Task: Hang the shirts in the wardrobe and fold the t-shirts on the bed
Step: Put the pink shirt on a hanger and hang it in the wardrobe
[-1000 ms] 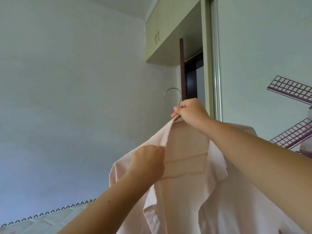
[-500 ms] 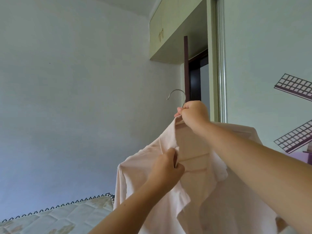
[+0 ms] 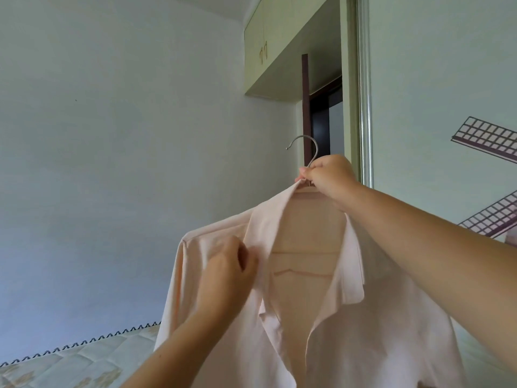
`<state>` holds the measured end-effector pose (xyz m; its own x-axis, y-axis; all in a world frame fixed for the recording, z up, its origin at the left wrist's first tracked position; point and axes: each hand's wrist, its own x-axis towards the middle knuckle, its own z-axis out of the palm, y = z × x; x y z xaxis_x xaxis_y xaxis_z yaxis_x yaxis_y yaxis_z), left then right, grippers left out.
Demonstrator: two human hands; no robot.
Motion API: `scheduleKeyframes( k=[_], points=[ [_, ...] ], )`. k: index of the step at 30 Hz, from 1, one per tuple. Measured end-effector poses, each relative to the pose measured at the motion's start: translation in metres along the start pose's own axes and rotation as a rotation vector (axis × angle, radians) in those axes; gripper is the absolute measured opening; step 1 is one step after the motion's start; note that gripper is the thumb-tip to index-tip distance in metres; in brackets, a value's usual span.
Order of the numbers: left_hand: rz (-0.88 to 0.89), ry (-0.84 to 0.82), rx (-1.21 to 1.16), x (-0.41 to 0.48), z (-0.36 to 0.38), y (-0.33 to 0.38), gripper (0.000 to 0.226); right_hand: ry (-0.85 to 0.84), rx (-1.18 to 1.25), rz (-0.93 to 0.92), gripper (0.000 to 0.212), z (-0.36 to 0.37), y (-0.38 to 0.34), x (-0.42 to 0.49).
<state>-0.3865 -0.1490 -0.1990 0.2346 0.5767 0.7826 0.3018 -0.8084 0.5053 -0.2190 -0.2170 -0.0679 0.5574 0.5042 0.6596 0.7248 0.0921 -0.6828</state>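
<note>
Shirt [image 3: 361, 326], pale pink, hangs on a hanger [image 3: 316, 147] held up in the air in front of us, a little right of centre, its open collar [image 3: 353, 271] facing us.

Our right hand [image 3: 328, 175] is raised at arm's length, fingers curled round the base of the metal hook, with the top edge of the collar just under the fingertips. Our left hand [image 3: 227, 271] reaches up from below, palm away from us, and pinches the cloth of the left shoulder just beside the collar.

The hook's tip points left and stands free, above the right hand. To the right, the metal edge of a sliding door [image 3: 436, 88] with a windmill picture runs just behind the right wrist. An overhead cabinet [image 3: 270, 43] sits high up above a dark doorway [image 3: 321, 121]. To the left there is only bare wall [image 3: 120, 141], and the bed [image 3: 70, 365] lies low at the near left, its edge passing behind the shirt's left sleeve.

Half a second ago the left hand pinched the front edge near the collar's middle; now it sits further left on the shoulder, which lies spread over the hanger's arm. The right hand's grip is unchanged.
</note>
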Motion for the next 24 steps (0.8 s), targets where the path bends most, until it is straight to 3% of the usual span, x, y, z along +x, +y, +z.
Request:
scheduleKeyframes(
  k=[3, 8, 13, 15, 19, 20, 24],
  points=[
    [0.026, 0.224, 0.107, 0.01, -0.013, -0.018, 0.022, -0.007, 0.034, -0.019, 0.03, 0.0, -0.001, 0.001],
    [-0.001, 0.301, 0.265, 0.017, -0.017, -0.04, 0.023, 0.003, 0.098, -0.033, 0.03, 0.005, -0.003, 0.002],
    [0.338, 0.425, 0.49, 0.024, -0.012, -0.039, 0.025, -0.044, 0.11, -0.033, 0.029, 0.007, -0.007, 0.0],
    [0.394, 0.328, 0.468, 0.035, -0.011, -0.021, 0.033, -0.099, 0.119, -0.036, 0.031, 0.012, -0.01, -0.003],
    [0.119, -0.168, 0.269, 0.061, -0.014, 0.008, 0.032, -0.195, 0.177, -0.034, 0.027, 0.011, -0.016, -0.005],
    [0.062, -0.222, 0.203, 0.064, -0.013, 0.007, 0.033, -0.237, 0.215, -0.03, 0.025, 0.008, -0.016, -0.006],
    [0.015, -0.166, 0.149, 0.062, -0.015, 0.002, 0.038, -0.419, 0.138, -0.031, 0.021, -0.012, -0.014, -0.011]
  ],
)
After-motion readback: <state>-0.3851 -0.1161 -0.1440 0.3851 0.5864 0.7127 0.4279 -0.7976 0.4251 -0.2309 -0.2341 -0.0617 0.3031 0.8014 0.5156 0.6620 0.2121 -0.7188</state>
